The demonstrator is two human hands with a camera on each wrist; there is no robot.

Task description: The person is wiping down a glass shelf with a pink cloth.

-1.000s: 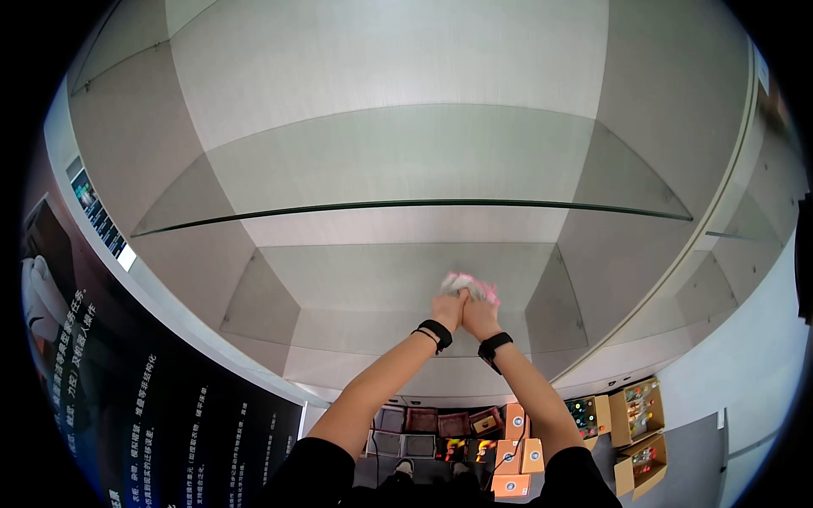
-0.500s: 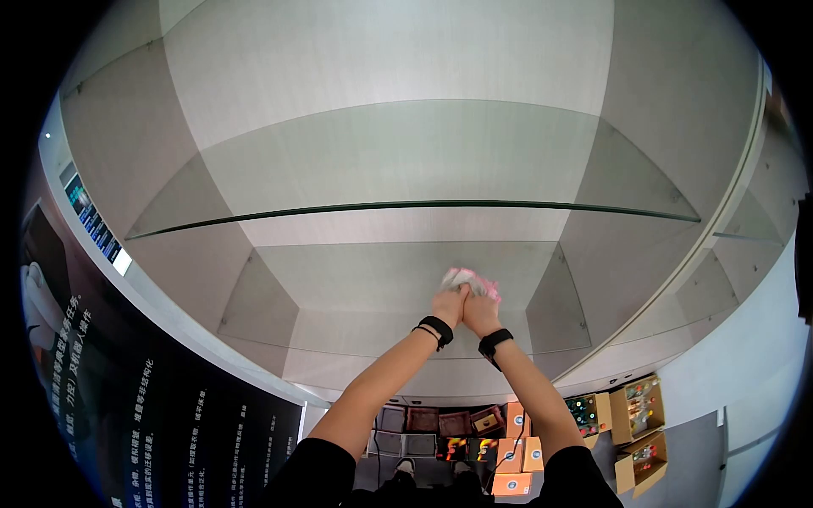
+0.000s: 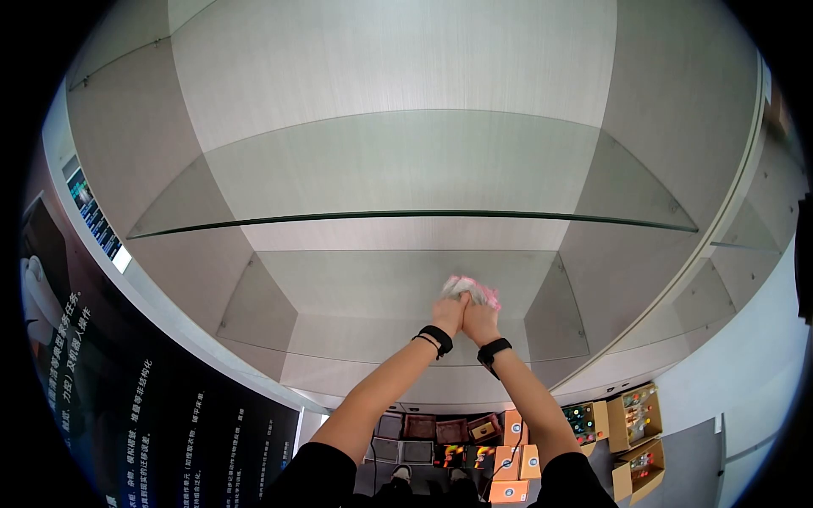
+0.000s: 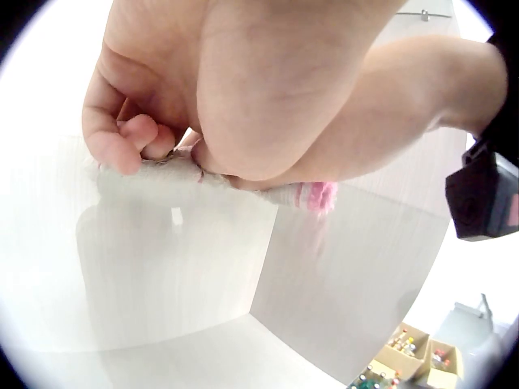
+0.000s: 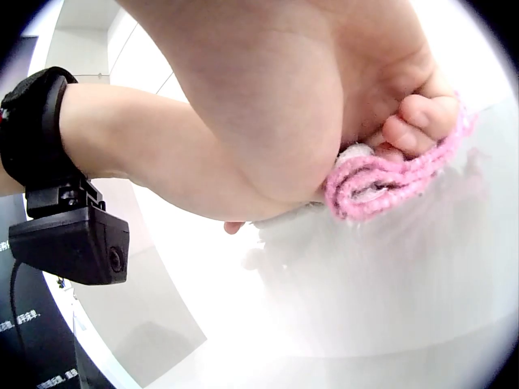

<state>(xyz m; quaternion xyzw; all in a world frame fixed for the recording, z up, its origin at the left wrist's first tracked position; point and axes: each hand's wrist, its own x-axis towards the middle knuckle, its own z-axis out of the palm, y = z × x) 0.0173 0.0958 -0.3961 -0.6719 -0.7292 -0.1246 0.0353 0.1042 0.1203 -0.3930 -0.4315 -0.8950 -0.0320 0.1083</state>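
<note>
A folded white cloth with a fluffy pink edge [image 3: 461, 284] lies bunched under both hands on the lower glass shelf [image 3: 364, 275]. My left hand [image 3: 446, 315] grips the cloth's left part, its fingertips bent over the grey-white fabric [image 4: 174, 168] in the left wrist view. Close beside it, my right hand [image 3: 480, 323] holds the right part; the pink rolled border [image 5: 361, 190] shows under its curled fingers. Both hands meet at the thumbs. Their backs hide much of the cloth, and its reflection shows in the glass below.
Another glass shelf's front edge [image 3: 406, 216] crosses the cabinet above the hands. Cabinet side walls stand left and right. On the floor are orange boxes [image 3: 508, 464], dark crates [image 3: 419, 426] and open cardboard boxes [image 3: 635, 419]. A black printed panel [image 3: 161, 406] stands at left.
The head view has shifted slightly, so the shelves sit a little lower in it. Both hands keep their hold on the cloth at nearly the same spot.
</note>
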